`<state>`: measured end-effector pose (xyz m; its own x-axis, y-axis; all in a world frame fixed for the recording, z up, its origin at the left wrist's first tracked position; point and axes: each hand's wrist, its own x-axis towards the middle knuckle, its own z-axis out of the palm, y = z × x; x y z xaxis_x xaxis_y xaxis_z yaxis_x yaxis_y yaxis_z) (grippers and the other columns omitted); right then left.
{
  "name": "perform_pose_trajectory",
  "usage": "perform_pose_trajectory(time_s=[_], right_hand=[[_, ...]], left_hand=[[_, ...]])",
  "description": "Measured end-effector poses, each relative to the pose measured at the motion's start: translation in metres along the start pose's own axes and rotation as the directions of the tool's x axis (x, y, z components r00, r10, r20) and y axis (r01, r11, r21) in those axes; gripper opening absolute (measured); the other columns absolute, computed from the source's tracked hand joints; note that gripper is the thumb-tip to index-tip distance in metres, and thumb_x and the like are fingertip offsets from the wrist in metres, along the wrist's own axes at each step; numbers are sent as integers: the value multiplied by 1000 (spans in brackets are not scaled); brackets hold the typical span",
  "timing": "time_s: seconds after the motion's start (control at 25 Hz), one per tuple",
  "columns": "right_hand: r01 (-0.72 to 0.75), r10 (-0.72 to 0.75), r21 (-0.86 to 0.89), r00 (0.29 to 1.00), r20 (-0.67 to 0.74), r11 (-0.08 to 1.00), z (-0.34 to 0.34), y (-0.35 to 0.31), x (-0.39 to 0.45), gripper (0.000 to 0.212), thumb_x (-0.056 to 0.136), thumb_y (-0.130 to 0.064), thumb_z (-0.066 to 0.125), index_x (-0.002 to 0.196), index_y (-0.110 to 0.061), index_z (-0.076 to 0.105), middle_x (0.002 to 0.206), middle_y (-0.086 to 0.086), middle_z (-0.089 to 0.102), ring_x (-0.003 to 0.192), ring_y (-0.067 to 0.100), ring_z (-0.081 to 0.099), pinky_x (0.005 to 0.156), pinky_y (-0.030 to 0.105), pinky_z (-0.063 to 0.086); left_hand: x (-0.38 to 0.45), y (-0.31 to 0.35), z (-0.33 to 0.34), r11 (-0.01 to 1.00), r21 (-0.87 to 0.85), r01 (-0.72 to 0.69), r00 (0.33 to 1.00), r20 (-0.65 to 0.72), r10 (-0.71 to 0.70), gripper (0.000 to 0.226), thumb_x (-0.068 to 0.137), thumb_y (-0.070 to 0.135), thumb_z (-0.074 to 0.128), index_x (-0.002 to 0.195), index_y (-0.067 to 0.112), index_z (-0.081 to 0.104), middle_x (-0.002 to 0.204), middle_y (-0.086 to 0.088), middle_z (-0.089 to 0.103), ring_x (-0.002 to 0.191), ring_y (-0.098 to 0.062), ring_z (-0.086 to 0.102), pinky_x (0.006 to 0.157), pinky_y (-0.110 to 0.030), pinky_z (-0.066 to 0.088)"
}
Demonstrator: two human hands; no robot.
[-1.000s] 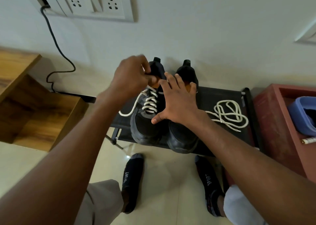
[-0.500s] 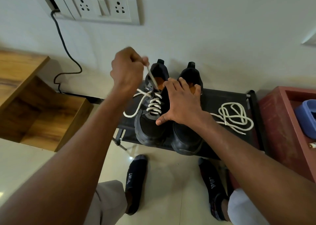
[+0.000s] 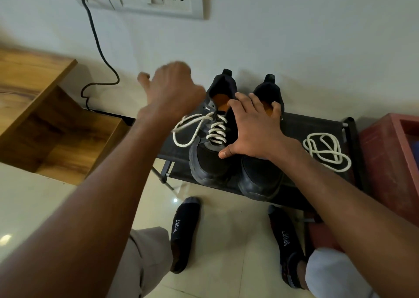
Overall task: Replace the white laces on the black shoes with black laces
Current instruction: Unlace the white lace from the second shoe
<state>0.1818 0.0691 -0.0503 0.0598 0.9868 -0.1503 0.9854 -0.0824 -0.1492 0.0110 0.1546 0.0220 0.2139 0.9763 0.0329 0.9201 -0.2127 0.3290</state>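
Two black shoes are set at frame centre on a black rack; the left shoe is threaded with a white lace. A loose lace is coiled at right. The right hand is spread flat over the shoes. The left hand is blurred; its grip cannot be told.

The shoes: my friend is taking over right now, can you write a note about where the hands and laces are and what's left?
Left hand: blurred in the air above the left shoe; whether it pinches the lace cannot be told.
Right hand: flat, fingers spread, pressing on the right shoe.
Done: the right shoe shows no lace; one white lace lies loose on the black rack, right of the shoes.
Left: the left shoe's white lace is loose at the top, lower rows still threaded. Pull it out, then thread black laces; none in view.
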Motion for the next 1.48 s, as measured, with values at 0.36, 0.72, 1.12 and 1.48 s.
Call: perform_pose_trajectory(time_s=[0.36,0.72,1.12,1.48], right_hand=[[-8,36,108,963,-266,994,-2,-43,21,19,92,-36,74,105,-23,76,125,-6,53,124,15,53,122,60,15],[6,58,130,877,-477,991,1,-28,20,5,85,-27,81,86,-22,79,114,-3,52,108,18,53,114,52,31],[49,18,187,939,-342,981,17,-33,28,11,95,-26,71,99,-23,81,149,-6,50,144,17,38,121,63,15],[-114,260,307,833,-488,945,6,-20,10,23,88,-25,71,111,-23,72,141,2,46,133,26,46,109,53,35]], left_hand=[[6,-20,28,972,192,-135,943,325,67,101,74,52,87,156,37,29,157,-10,37,144,-37,39,117,-69,8],[3,-21,57,973,86,-215,889,429,159,119,68,61,88,159,43,12,141,1,64,136,-29,53,119,-64,7],[4,-16,62,981,18,-195,889,427,169,115,69,42,94,156,32,20,136,1,65,132,-30,55,119,-66,15],[7,-20,66,985,23,-170,907,396,147,116,68,45,95,156,36,19,133,-3,67,128,-32,57,120,-66,15]])
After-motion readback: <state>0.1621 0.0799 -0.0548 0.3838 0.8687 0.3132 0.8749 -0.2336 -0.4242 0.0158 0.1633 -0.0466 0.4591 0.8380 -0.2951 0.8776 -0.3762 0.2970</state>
